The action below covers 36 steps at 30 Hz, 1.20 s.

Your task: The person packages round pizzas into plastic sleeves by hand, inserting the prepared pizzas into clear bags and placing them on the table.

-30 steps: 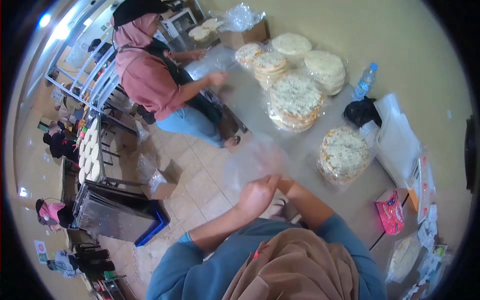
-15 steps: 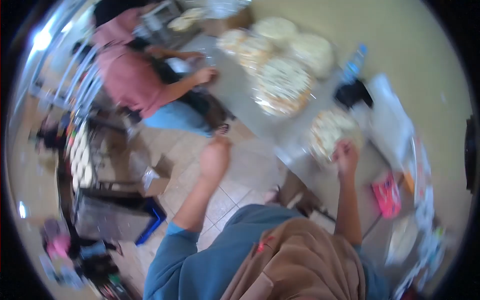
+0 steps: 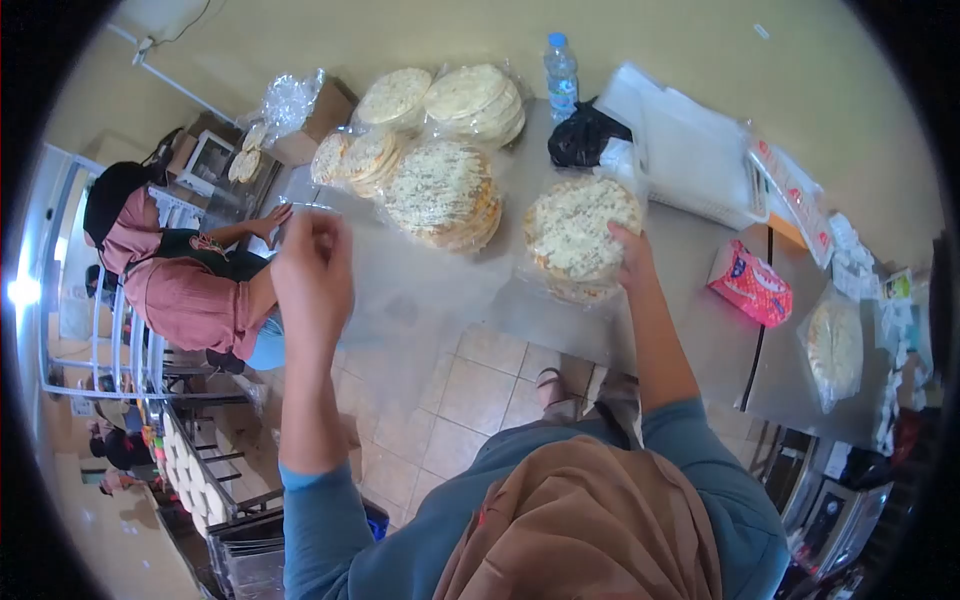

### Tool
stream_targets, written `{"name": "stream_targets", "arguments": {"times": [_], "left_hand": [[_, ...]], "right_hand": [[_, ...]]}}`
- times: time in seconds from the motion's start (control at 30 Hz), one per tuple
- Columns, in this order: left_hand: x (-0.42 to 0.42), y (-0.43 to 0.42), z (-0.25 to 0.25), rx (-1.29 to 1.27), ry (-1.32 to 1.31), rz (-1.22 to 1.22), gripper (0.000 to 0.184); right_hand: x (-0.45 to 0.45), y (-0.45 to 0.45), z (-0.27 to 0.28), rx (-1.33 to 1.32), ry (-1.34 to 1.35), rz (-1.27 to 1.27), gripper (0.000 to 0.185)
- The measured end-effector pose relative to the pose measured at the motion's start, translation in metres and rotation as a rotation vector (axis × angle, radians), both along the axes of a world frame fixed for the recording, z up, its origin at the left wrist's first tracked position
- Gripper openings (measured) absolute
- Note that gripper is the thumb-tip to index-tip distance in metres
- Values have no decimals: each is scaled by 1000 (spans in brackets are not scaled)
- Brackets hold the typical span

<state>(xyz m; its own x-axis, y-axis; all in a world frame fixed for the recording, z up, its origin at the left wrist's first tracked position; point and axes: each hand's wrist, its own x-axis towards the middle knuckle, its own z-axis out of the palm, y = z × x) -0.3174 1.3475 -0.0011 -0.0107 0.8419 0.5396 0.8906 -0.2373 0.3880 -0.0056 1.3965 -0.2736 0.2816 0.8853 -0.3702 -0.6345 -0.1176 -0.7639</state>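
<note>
My left hand (image 3: 314, 262) is raised over the near left side of the metal table, its fingers curled closed. From it a smeared, see-through sheet, apparently a clear plastic bag (image 3: 400, 335), spreads to the right across the table edge. My right hand (image 3: 630, 252) grips the right edge of a stack of round flatbreads (image 3: 580, 225) with a pale, crumbly topping, thumb on top and the other fingers partly hidden. Clear plastic shows around this stack. Just left of it lies a larger bagged stack of similar flatbreads (image 3: 440, 195).
More bagged flatbreads (image 3: 475, 100) stand against the wall beside a water bottle (image 3: 561, 80) and a black bag (image 3: 588, 135). Rightward are a white basket (image 3: 700, 190), a pink packet (image 3: 752, 285) and a bagged flatbread (image 3: 833, 345). A co-worker (image 3: 190, 290) works at the table's left end.
The view has swung round and steadied. My left hand now appears farther left and nearer the co-worker, still closed. My right hand stays at the flatbread stack's right edge.
</note>
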Motion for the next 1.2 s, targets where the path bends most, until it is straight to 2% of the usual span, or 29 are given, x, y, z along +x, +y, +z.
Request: {"name": "stream_targets", "arguments": {"times": [0.07, 0.17, 0.27, 0.37, 0.43, 0.47, 0.6, 0.67, 0.7, 0.73, 0.87, 1.07, 1.2], "left_hand": [[27, 27, 6, 108, 47, -49, 12], [60, 63, 2, 167, 66, -98, 10], [101, 66, -8, 206, 75, -269, 10], [150, 51, -21, 196, 94, -482, 11], [186, 37, -35, 142, 195, -735, 12], [205, 31, -43, 103, 227, -809, 20], [271, 16, -64, -32, 273, -1045, 25], [304, 8, -69, 123, 485, -1049, 32], [317, 4, -72, 121, 474, -1105, 32], [286, 55, -80, 69, 445, -1116, 35], [317, 55, -100, -23, 498, -1100, 42], [329, 45, -146, -19, 586, -1126, 46], [320, 21, -158, -69, 618, -1156, 47]], "right_hand": [[2, 7, -15, 130, 219, 153, 45], [16, -16, -13, 290, 256, 148, 47], [66, -84, 6, 238, 280, 110, 50], [105, -155, 9, 280, 385, -78, 50], [114, -194, 2, 321, 429, -235, 50], [119, -212, 0, 338, 435, -310, 50], [143, -275, -3, 361, 408, -573, 50], [156, -303, -1, 372, 373, -690, 50], [160, -310, -2, 378, 363, -748, 50], [132, -286, 6, 338, 331, -789, 50], [142, -304, 1, 345, 298, -921, 50], [156, -315, -16, 370, 306, -968, 51], [161, -315, -24, 390, 311, -942, 51]]}}
